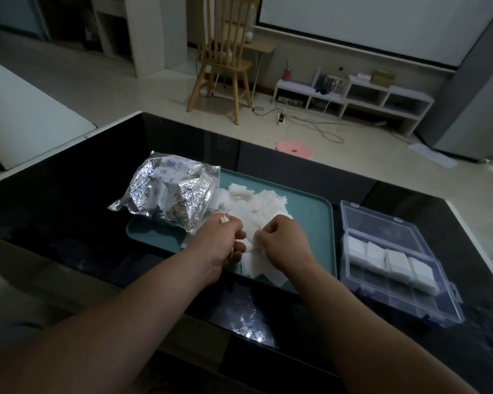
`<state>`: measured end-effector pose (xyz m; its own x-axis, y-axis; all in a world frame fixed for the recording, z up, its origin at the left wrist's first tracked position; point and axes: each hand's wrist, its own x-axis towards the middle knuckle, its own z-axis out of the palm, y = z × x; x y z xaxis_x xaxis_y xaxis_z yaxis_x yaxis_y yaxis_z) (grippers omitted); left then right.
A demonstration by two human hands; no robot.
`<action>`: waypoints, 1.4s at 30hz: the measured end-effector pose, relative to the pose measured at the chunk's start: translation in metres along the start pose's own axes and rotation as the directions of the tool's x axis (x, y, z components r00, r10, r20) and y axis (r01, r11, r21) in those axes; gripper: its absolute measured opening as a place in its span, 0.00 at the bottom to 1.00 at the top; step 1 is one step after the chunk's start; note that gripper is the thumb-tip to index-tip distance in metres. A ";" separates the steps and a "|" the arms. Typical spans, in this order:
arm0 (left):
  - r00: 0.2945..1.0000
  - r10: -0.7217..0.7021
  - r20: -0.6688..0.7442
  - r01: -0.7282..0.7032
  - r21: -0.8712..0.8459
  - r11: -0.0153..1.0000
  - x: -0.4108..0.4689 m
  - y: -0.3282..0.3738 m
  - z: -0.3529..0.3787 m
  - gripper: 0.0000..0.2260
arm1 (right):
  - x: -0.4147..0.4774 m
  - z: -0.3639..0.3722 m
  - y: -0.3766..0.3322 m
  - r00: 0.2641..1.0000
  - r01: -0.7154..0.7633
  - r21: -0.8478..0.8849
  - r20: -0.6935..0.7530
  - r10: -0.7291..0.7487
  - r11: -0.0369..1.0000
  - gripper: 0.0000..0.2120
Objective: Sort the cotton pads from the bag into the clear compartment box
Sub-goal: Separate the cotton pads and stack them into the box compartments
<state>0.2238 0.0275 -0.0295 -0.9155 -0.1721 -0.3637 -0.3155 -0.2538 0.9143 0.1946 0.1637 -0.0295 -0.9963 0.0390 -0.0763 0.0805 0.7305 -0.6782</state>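
- Black counter (69, 223) bears a teal tray (310, 211); clear compartment box (427, 305) just right, one row filled.
- Crumpled foil bag (168, 194) on tray's left end.
- Loose cotton pads (256, 206) heaped on tray: likely light, soft, clingy; pinch edges.
- Both left hand (219, 240) and right hand (285, 243) pinch pads.

Blue print on bag (168, 191), unreadable

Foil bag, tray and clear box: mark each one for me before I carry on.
foil bag (168, 191), head view, on its crinkled top side.
tray (310, 217), head view, on the bare teal floor near its right rim.
clear box (382, 223), head view, on its open lid.
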 end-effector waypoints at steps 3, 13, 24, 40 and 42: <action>1.000 -0.001 -0.008 0.002 0.001 1.000 0.000 0.000 -0.002 0.03 | 0.001 0.001 -0.003 1.000 -0.003 0.040 -0.014 0.003 0.999 0.04; 0.996 0.012 0.092 -0.013 0.012 1.000 -0.005 0.001 0.005 0.01 | -0.001 -0.054 0.017 0.994 -0.105 0.434 0.029 0.102 0.895 0.05; 0.993 0.015 0.115 -0.004 -0.094 0.996 0.001 0.009 0.005 0.09 | -0.014 -0.050 0.015 0.958 -0.143 0.441 0.287 0.012 0.886 0.04; 0.970 0.196 0.143 -0.197 -0.004 0.980 -0.008 -0.001 0.030 0.15 | -0.024 -0.045 0.000 0.996 0.085 0.274 -0.058 -0.072 0.958 0.06; 0.968 0.210 0.134 -0.212 -0.006 0.977 -0.007 -0.003 0.032 0.17 | -0.026 -0.039 -0.001 0.988 0.147 0.192 -0.085 -0.132 0.970 0.08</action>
<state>0.2230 0.0600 -0.0238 -0.9864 -0.0925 -0.1359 -0.1133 -0.2172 0.9695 0.2195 0.1880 0.0015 -0.9970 0.0001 0.0769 -0.0624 0.5837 -0.8095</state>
